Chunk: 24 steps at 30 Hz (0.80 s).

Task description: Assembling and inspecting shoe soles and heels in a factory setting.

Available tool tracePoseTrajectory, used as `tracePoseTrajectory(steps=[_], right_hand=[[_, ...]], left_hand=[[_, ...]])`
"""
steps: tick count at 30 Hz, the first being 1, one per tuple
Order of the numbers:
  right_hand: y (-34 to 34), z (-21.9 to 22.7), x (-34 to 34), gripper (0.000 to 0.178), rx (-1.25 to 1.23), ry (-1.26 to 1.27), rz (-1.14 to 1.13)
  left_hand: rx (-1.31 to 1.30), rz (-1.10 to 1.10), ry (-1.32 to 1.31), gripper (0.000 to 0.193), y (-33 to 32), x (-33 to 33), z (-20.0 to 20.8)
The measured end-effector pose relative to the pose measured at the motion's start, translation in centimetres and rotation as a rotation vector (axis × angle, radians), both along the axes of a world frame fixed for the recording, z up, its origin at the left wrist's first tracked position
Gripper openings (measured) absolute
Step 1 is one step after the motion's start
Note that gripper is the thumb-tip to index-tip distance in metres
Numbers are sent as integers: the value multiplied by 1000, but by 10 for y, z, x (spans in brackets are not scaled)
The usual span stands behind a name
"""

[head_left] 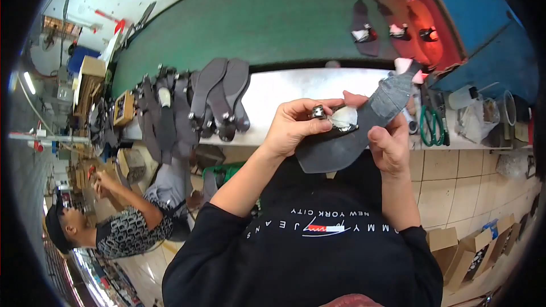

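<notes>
Over the near edge of the worktable, both hands hold a dark grey sandal piece (333, 152), tilted, its broad end toward me and its narrow end up to the right. My left hand (287, 128) is closed on its left edge, thumb and fingers beside a shiny metal ornament (318, 112) and a patch of white padding (344, 118). My right hand (391, 149) grips the right side near the narrow end, thumb raised and some fingers hidden beneath. A grey, wrinkled covering (390, 98) lies over that narrow part.
A green conveyor belt (256, 17) runs beyond the white worktable (278, 82); sandal pieces (364, 25) lie at its right under red light. Stacked soles (210, 94) stand at left, green-handled scissors (431, 128) at right. Another person (133, 222) works at left. Cardboard boxes (463, 253) stand lower right.
</notes>
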State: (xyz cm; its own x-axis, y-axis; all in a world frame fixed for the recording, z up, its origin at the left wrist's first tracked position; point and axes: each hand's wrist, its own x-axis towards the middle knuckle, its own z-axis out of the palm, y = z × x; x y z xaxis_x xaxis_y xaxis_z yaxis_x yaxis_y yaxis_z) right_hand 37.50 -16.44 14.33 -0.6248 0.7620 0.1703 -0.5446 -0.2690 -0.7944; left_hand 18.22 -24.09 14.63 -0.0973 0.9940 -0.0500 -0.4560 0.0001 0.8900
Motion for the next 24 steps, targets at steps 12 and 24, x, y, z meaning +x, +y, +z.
tracePoseTrajectory(steps=[12,24], right_hand=[[-49,15,-22,36,390,-395,-5],[-61,11,-19,48,680,-587,-109]], left_hand=[[-25,228,-184,30,-84,-30,-23],[-18,265,-165,21,-82,-30,-23]])
